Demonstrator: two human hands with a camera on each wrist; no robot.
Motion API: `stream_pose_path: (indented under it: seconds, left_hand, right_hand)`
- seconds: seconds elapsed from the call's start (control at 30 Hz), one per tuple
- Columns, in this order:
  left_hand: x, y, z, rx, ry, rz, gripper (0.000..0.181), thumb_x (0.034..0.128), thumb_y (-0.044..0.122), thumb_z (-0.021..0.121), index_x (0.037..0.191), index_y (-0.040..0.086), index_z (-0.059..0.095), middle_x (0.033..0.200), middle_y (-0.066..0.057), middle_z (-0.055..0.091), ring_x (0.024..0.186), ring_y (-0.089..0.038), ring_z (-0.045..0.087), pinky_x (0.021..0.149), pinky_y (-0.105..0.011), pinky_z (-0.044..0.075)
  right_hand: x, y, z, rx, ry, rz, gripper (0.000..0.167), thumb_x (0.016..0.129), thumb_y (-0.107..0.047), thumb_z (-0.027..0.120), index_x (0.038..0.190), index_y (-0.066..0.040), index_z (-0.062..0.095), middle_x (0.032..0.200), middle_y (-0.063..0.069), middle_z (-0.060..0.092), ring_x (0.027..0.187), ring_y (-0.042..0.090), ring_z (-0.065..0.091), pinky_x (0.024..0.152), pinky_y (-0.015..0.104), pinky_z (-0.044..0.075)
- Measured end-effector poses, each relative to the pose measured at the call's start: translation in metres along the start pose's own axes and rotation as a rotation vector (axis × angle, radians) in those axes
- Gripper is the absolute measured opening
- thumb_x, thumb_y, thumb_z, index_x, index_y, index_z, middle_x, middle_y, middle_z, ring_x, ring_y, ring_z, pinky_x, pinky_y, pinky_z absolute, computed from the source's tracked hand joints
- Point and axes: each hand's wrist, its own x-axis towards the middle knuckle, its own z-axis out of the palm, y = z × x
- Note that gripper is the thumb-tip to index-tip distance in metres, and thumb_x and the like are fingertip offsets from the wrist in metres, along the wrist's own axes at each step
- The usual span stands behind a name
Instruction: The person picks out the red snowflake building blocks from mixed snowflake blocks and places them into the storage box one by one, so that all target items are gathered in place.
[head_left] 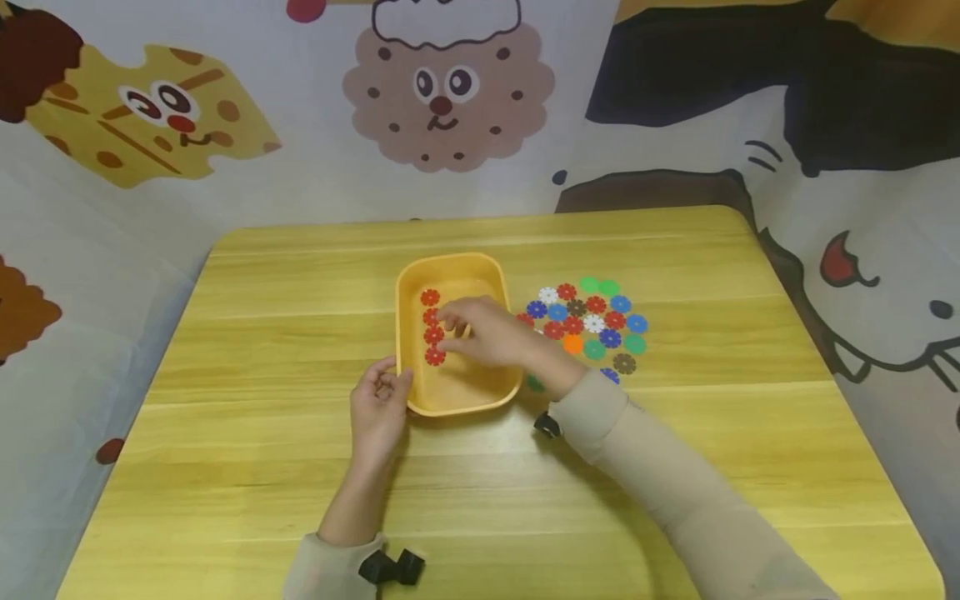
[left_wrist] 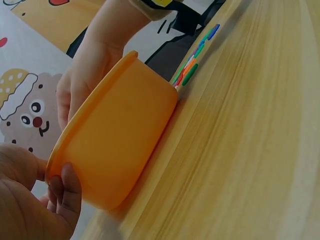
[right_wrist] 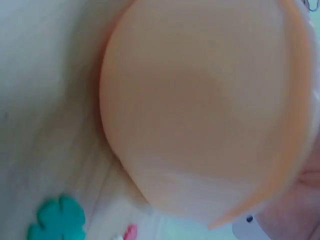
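My left hand (head_left: 377, 421) grips the near left corner of the yellow tray (head_left: 461, 411); in the left wrist view its thumb lies at the rim and its fingers on the outer wall. Inside the tray, several red notched discs (head_left: 434, 335) lie in a column along the left side. Over them is my right hand (head_left: 487, 333), thumb and forefinger apart beside the discs, with nothing visible between them. In the right wrist view the tray's wall (right_wrist: 200, 110) hides the fingertips.
To the right of the tray, many loose notched discs (head_left: 594, 323) in red, blue, green, white, brown and orange lie on the wooden table (head_left: 255, 358). My right forearm crosses above the table beside them. A cartoon-printed cloth (head_left: 300, 192) hangs behind the table.
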Motion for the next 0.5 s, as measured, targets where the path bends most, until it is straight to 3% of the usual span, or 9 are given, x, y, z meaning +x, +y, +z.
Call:
stream_pose_path:
  seconds: [0.37, 0.5]
  left_hand:
    - [-0.001, 0.001, 0.000, -0.020, 0.000, 0.003, 0.029, 0.0997, 0.010, 0.064, 0.126, -0.002, 0.060, 0.091, -0.008, 0.053, 0.068, -0.014, 0.057, 0.055, -0.023, 0.056]
    - [0.000, 0.000, 0.000, -0.022, 0.001, 0.001, 0.030, 0.0998, 0.010, 0.064, 0.127, -0.002, 0.060, 0.091, -0.008, 0.053, 0.069, -0.015, 0.058, 0.055, -0.023, 0.056]
  right_hand:
    - [-0.021, 0.015, -0.025, 0.006, 0.166, -0.062, 0.036, 0.093, -0.018, 0.075, 0.122, 0.001, 0.066, 0.105, 0.016, 0.071, 0.091, 0.021, 0.067, 0.075, 0.027, 0.059]
    - [-0.028, 0.019, -0.033, 0.021, 0.200, -0.048, 0.033, 0.095, -0.016, 0.074, 0.121, 0.001, 0.067, 0.102, 0.012, 0.070, 0.090, 0.020, 0.066, 0.074, 0.027, 0.059]
